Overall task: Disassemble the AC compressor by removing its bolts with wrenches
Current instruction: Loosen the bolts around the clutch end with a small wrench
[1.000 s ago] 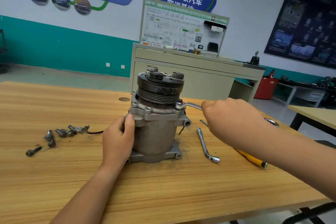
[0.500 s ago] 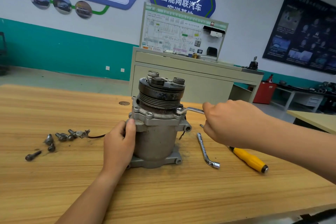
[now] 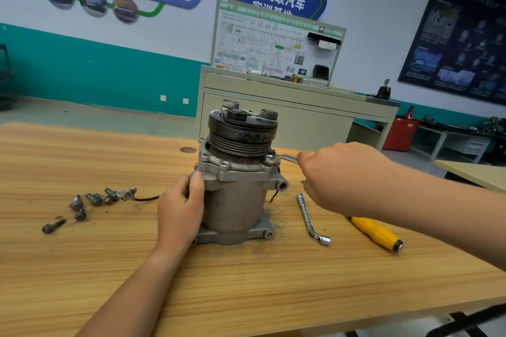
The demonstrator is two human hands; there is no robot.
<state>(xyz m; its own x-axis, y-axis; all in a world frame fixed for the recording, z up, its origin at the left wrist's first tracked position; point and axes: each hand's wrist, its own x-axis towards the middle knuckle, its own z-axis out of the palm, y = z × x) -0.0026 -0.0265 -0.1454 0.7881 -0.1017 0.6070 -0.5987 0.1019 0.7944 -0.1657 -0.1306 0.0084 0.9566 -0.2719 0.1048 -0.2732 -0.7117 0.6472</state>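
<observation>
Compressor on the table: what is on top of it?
A dark grooved pulley tops the compressor, with three round knobs on its face. The pulley covers whatever lies beneath it; the right hand hides the wrench handle.

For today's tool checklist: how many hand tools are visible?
3: a wrench in the right hand, a bent socket wrench on the table, a yellow screwdriver partly hidden under that arm.

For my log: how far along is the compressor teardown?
Done: loose dark bolts lie on the wooden table. In hand: right hand holds a silver wrench on a flange bolt; left hand grips the grey metal compressor. Left: it is not yet apart.
</observation>
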